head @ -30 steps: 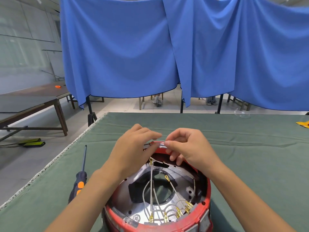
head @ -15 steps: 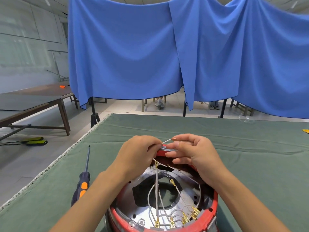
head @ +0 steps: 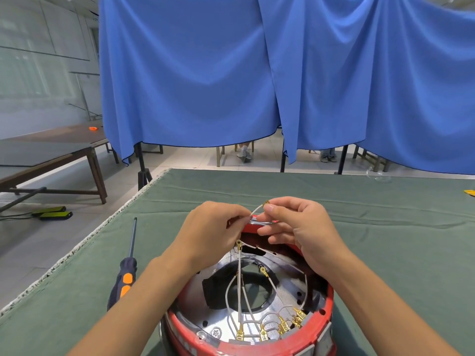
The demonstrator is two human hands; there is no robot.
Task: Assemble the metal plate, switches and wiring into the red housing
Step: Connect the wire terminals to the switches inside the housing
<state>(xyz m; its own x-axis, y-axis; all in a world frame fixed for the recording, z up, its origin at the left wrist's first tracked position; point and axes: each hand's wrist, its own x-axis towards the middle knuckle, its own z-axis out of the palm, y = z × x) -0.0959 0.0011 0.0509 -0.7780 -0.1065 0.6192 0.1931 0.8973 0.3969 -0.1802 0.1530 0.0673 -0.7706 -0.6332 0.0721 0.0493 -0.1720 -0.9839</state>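
Note:
The round red housing (head: 325,327) stands on the green table, open side up, with the shiny metal plate (head: 280,263) seated inside. Several white wires (head: 240,286) with brass terminals run from the near rim across the plate. Over the far rim, my left hand (head: 208,237) and my right hand (head: 303,232) both pinch one white wire end (head: 258,208), whose brass terminal sticks up between the fingertips. A small metal part at the far rim sits just under the fingers and is partly hidden.
A screwdriver (head: 126,273) with a black and orange handle lies on the green cloth (head: 398,253) left of the housing. A clear object (head: 379,176) sits at the far right edge. Blue curtains hang behind the table, and a wooden bench stands at the left.
Both hands have lifted a white wire end with its brass terminal up from the far rim. One second ago the fingers were down on the rim itself.

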